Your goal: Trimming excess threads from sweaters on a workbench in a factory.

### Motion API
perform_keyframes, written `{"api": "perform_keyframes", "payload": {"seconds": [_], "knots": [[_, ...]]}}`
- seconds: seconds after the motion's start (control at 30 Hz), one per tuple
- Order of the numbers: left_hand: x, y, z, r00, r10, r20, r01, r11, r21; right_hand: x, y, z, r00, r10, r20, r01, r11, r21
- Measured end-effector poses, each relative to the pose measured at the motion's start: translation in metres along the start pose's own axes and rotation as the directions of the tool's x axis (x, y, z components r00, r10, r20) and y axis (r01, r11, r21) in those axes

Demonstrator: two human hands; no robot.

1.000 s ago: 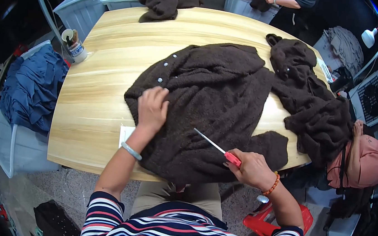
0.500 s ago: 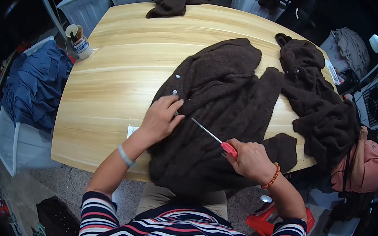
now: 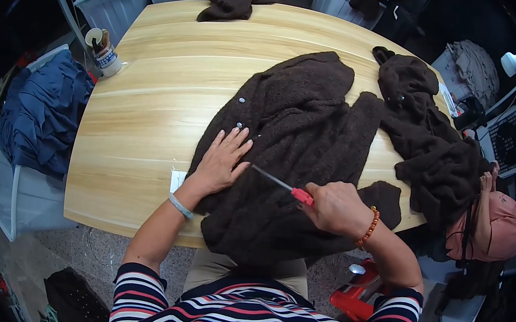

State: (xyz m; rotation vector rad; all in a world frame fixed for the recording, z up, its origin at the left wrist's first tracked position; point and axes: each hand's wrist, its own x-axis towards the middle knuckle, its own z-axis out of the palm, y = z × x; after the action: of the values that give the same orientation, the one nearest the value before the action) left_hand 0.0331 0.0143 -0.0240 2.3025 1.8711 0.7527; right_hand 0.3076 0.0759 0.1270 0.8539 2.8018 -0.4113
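Observation:
A dark brown fuzzy knit garment [image 3: 303, 115] is spread over the near middle of the table, its near edge reaching my lap. Two pale, shiny round buttons [image 3: 239, 125] show along its left side. My left hand [image 3: 220, 162] lies flat on that side, fingers spread, just below the lower button. In my right hand [image 3: 341, 211] the red handle of a screwdriver [image 3: 301, 195] is gripped. Its thin metal shaft points left over the cloth, with the tip close to my left thumb. Whether the tip touches the cloth is unclear.
Another dark brown garment [image 3: 429, 121] lies along the table's right side, beside a person in pink [image 3: 497, 227]. A cup of tools [image 3: 107, 59] stands at the left edge. Blue cloth [image 3: 45, 112] fills a left bin. A white card [image 3: 178, 181] lies by my left wrist.
My left hand has flattened and spread its fingers, uncovering less of the edge near the thumb. My right hand has shifted slightly left with the screwdriver, whose tip is now nearer my left thumb.

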Motion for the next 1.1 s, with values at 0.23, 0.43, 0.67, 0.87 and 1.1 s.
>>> {"api": "perform_keyframes", "payload": {"seconds": [0.23, 0.43, 0.67, 0.87, 1.1], "knots": [[0.003, -0.006, 0.003, 0.999, -0.033, 0.0, 0.032, 0.978, -0.208, 0.002, 0.002, -0.003, 0.999, -0.042, -0.008, 0.042, 0.998, 0.043], [0.045, -0.018, -0.006, 0.867, -0.46, -0.194, 0.302, 0.792, -0.53, 0.026, 0.008, 0.001, 0.99, 0.056, -0.132, -0.044, 0.995, 0.088], [0.05, -0.032, 0.021, 0.916, -0.313, -0.253, 0.217, 0.914, -0.343, 0.046, 0.009, -0.003, 1.0, -0.008, 0.003, 0.008, 1.0, 0.024], [0.072, -0.033, 0.002, 0.853, -0.522, -0.019, 0.465, 0.776, -0.426, 0.064, 0.019, -0.006, 0.981, 0.148, -0.124, -0.136, 0.986, 0.099], [0.101, -0.065, 0.023, 0.841, -0.538, -0.058, 0.519, 0.833, -0.193, 0.078, 0.004, -0.009, 0.981, 0.145, -0.126, -0.129, 0.984, 0.125]]}}
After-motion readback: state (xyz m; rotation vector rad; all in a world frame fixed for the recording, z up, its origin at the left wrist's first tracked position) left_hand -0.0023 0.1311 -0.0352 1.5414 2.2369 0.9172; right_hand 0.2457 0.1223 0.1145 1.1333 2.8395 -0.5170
